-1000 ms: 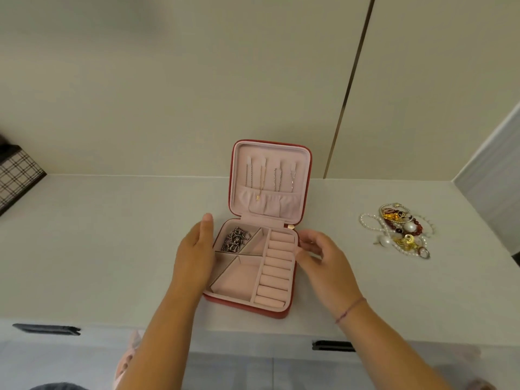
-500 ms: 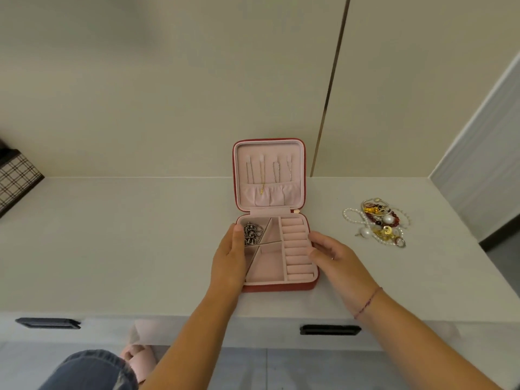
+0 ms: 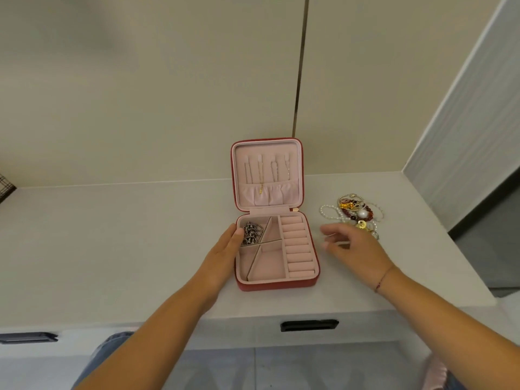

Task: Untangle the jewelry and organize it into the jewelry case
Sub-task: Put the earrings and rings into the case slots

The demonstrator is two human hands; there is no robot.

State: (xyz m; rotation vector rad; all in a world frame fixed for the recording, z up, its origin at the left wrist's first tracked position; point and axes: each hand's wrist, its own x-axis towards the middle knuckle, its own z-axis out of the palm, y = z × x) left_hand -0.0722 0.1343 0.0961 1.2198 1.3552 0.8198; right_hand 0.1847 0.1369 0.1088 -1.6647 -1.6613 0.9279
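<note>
**While knotted pile (image 3: 356,213) waits, jewelry case (image 3: 277,285) part-filled**

With a dark chain (image 3: 251,233) in one compartment and fine chains (image 3: 261,175) hung in its lid (image 3: 267,147), the open jewelry case on the counter (image 3: 112,235) looks barely begun. The left hand (image 3: 225,249) rests flat against its side; the right hand (image 3: 354,246) hovers loose-fingered, empty, beside the knotted pile. Ring rolls (image 3: 297,243) lie bare; the knots look the only obstacle.

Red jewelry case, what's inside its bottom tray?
A tangled dark metal chain sits in the back-left compartment; pink ring rolls look empty. The left hand covers part of its left rim.
</note>
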